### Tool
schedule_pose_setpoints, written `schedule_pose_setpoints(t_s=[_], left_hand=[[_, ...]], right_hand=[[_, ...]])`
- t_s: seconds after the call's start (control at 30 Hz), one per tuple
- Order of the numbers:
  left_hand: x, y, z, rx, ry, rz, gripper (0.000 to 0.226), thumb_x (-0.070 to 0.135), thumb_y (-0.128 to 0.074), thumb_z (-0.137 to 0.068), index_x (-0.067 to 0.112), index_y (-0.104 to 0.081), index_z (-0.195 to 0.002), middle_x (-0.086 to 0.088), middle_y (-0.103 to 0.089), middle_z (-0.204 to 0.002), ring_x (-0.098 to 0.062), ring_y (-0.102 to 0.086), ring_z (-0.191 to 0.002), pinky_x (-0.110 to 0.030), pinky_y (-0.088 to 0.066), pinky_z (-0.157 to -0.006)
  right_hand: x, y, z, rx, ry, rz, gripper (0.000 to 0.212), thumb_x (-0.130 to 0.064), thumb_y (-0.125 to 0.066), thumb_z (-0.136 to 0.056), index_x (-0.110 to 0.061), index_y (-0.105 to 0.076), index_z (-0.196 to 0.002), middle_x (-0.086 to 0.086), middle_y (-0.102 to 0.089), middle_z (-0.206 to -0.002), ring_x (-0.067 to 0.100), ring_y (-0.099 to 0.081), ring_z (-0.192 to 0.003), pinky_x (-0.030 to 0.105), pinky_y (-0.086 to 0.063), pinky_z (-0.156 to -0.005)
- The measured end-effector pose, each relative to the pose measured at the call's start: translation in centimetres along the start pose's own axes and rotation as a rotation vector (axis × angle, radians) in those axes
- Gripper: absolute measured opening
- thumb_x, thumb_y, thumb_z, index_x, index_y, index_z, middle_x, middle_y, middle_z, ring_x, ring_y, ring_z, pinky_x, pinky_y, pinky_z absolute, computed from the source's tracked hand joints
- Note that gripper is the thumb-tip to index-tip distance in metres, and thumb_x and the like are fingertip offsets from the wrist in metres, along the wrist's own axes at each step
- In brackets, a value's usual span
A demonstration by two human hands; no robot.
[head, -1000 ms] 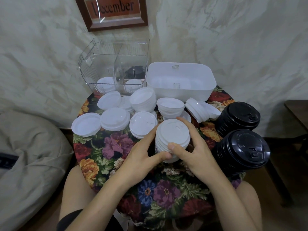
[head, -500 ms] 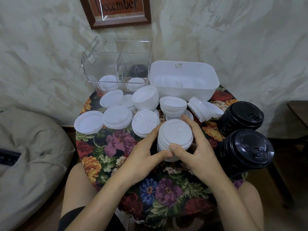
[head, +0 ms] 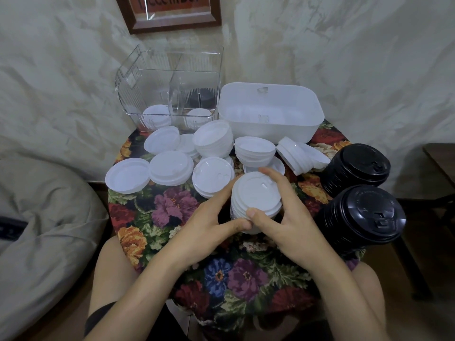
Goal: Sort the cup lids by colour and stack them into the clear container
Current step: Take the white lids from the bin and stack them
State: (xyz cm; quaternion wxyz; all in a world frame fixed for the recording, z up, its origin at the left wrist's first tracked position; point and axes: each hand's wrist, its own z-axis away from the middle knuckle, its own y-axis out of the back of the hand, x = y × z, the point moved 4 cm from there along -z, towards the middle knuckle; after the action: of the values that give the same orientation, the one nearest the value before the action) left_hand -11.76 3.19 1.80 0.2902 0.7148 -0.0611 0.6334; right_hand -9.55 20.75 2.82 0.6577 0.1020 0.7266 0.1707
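Hands, both: left hand [head: 209, 222] and right hand [head: 290, 225] are cupping one white lid stack [head: 256, 193] between them. The fingers are curling round its sides, the thumbs are meeting at its near edge, and nothing else is being held.

White lid stack: sitting well in front of the clear container [head: 130, 70], toward the person, low over the floral cloth [head: 172, 207]. Whether it is resting on the cloth or lifted cannot be told. Its lids are lying slightly out of line.

Clear container: standing at the far edge, divided. White lids [head: 157, 114] are showing in its front compartments, something dark [head: 202, 96] in its rear right one.

Loose white piles [head: 213, 141]: lying in front of the container, between it and the held stack. One tipped pile [head: 302, 155] is lying on its side, front-right of the container.

White bin [head: 266, 129]: standing just beside the container's right wall.

Black lid stacks [head: 357, 168]: two, standing far front-right of the container, the nearer one just beside the right forearm.

Hazards, as judged:
- The uneven lids are risking sliding apart if the squeeze loosens in carrying.
- The way to the container is passing over the loose piles, so a low wrist is risking scattering them.
- The right forearm, swinging outward, is risking toppling the nearer black stack.
- A tilted entry is risking a spill at the divider, or white landing in the dark compartment.
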Motion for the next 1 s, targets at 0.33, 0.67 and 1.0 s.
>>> schedule_pose_setpoints(t_s=[0.33, 0.67, 1.0], left_hand=[[0.1, -0.2, -0.1, 0.055, 0.007, -0.063, 0.075, 0.036, -0.075, -0.092, 0.041, -0.036, -0.156, 0.029, -0.047, -0.151, 0.005, -0.041, -0.142, -0.039, -0.037, -0.119], [0.6, 0.9, -0.2, 0.003, 0.007, 0.248, 0.051, 0.023, -0.051, -0.107, 0.031, -0.040, -0.156, 0.019, -0.047, -0.156, -0.001, -0.039, -0.146, -0.030, -0.035, -0.121], [0.9, 0.2, -1.1, 0.080, -0.024, 0.113, 0.046, 0.040, -0.047, -0.104, 0.038, -0.048, -0.150, 0.030, -0.053, -0.146, 0.009, -0.044, -0.138, -0.010, -0.036, -0.108]], right_hand=[[-0.4, -0.7, 0.9, 0.118, -0.046, 0.057, 0.073, -0.050, -0.071, -0.089, -0.045, -0.032, -0.151, -0.024, -0.043, -0.146, -0.011, -0.041, -0.131, 0.002, -0.037, -0.095], [-0.6, -0.5, 0.9, 0.104, -0.053, -0.028, 0.077, -0.051, -0.077, -0.083, -0.046, -0.037, -0.149, -0.028, -0.048, -0.143, -0.007, -0.045, -0.133, 0.024, -0.041, -0.107], [-0.3, -0.6, 0.9, 0.128, -0.025, -0.169, 0.068, -0.046, -0.076, -0.085, -0.042, -0.043, -0.144, -0.045, -0.053, -0.128, -0.019, -0.049, -0.123, 0.002, -0.040, -0.092]])
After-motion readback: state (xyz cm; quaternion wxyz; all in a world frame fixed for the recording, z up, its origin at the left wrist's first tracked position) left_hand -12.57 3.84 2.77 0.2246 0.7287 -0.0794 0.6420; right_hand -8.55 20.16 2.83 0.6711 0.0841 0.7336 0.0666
